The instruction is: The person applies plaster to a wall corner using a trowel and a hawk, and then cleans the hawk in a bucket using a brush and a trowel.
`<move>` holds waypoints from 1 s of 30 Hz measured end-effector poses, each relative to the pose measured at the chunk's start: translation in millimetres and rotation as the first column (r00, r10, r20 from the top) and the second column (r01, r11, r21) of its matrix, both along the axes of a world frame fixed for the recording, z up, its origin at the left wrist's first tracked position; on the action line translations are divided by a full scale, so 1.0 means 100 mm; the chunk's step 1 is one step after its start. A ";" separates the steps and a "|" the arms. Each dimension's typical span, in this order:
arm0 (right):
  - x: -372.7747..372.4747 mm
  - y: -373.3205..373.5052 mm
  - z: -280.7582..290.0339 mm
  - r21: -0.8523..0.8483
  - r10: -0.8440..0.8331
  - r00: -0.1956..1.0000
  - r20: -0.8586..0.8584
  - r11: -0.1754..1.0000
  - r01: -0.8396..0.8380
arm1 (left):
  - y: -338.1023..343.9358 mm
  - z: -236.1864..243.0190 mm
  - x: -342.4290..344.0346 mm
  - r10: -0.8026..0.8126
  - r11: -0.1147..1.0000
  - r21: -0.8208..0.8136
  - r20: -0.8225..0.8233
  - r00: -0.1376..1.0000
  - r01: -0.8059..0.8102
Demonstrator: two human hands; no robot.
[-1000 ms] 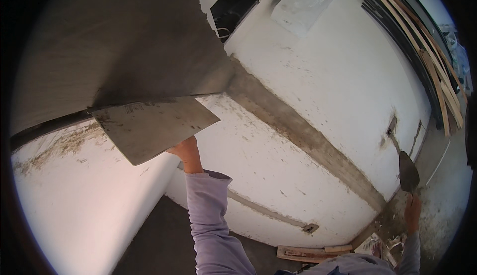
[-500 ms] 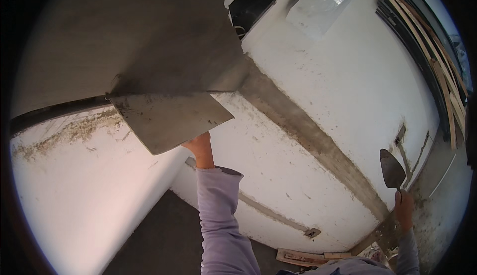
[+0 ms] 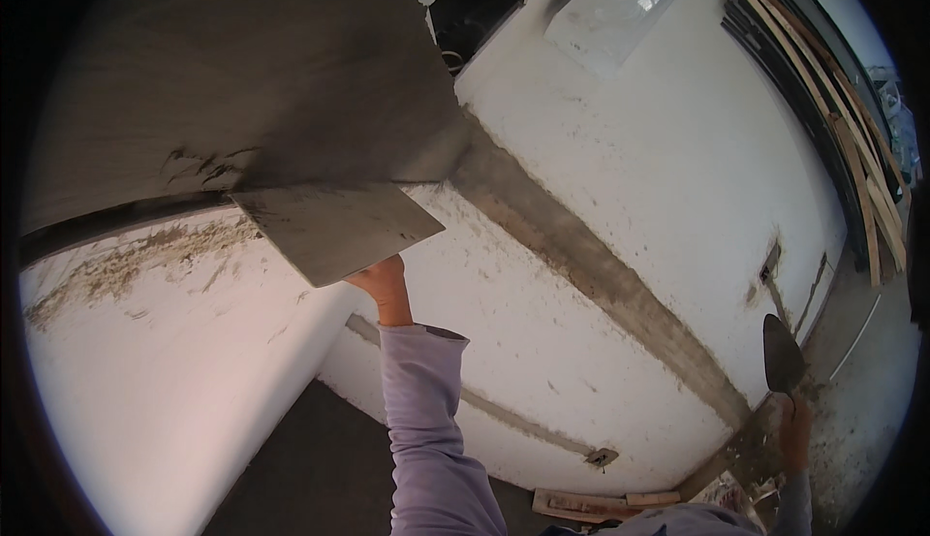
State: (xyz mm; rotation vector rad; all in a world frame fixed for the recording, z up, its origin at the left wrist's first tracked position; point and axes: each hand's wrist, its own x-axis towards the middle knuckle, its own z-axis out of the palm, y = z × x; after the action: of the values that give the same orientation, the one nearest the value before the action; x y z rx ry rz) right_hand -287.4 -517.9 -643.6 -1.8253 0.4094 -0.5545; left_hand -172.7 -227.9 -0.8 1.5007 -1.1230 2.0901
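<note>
The left arm (image 3: pixel 426 429) stretches forward, left grip (image 3: pixel 385 286) curled, partly hidden; the right grip (image 3: pixel 796 431), also curled, extends rightward.

the view comes from the left of two fisheye cameras on the person's head, looking down, with the left hand (image 3: pixel 384 290) and lavender sleeve (image 3: pixel 426 429) near the lens, the white wall (image 3: pixel 620 177) beyond, and wooden strips (image 3: pixel 860 197) bowing along its right rim.

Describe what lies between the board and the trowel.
In the head view, white wall lies between the board and the trowel, crossed by a slanting grey-brown strip.
</note>
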 end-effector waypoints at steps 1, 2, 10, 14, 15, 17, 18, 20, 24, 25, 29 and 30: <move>0.01 0.00 -0.02 -0.006 -0.008 1.000 0.022 1.000 0.008 | 0.00 0.01 0.02 -0.013 1.000 0.008 -0.003 1.000 0.013; 0.02 -0.01 -0.02 -0.013 -0.014 0.999 0.044 1.000 0.015 | 0.00 0.02 0.04 -0.025 1.000 0.015 -0.007 1.000 0.025; 0.18 0.01 -0.01 -0.059 0.009 1.000 0.011 0.998 -0.008 | 0.11 0.04 0.18 0.010 0.998 0.061 0.022 1.000 -0.012; 0.27 0.09 -0.08 -0.118 -0.047 0.981 0.186 0.991 0.070 | 0.37 -0.02 0.36 -0.015 0.992 0.116 -0.309 0.951 0.053; 0.30 0.13 -0.07 -0.109 -0.010 0.988 0.153 0.994 0.027 | 0.45 -0.01 0.41 -0.030 0.994 0.087 -0.319 0.947 0.061; 0.32 0.16 -0.02 -0.094 0.035 0.996 0.086 0.995 -0.027 | 0.52 -0.03 0.63 -0.094 0.994 0.024 -0.338 0.937 0.108; 0.32 0.18 0.04 -0.084 0.032 0.994 0.101 0.996 -0.023 | 0.53 -0.04 0.69 -0.097 0.994 0.018 -0.346 0.933 0.110; 0.29 0.20 0.20 -0.062 0.029 0.991 0.133 0.998 -0.021 | 0.52 -0.08 0.74 -0.099 0.994 0.009 -0.362 0.927 0.110; 0.15 0.11 0.24 -0.053 0.091 0.996 0.021 0.995 -0.090 | 0.43 -0.27 0.54 0.028 0.991 0.130 -0.264 0.964 0.007; 0.11 0.12 0.15 -0.070 0.068 0.997 0.045 0.995 -0.065 | 0.48 -0.31 0.50 0.056 0.990 0.138 -0.279 0.959 -0.018; 0.05 0.13 -0.03 -0.078 0.050 0.995 0.085 0.996 -0.043 | 0.87 -0.36 0.39 0.357 0.929 0.157 -0.135 0.924 -0.336; 0.03 0.12 0.02 -0.056 0.092 0.995 0.047 0.994 -0.089 | 0.90 -0.37 0.36 0.470 0.877 0.140 -0.049 0.882 -0.459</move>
State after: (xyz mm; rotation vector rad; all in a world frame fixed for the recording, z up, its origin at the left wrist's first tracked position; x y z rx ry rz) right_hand -284.9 -505.9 -641.4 -1.8684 0.2794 -0.5516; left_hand -136.5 -138.2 -37.4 2.0691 -0.9441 2.2590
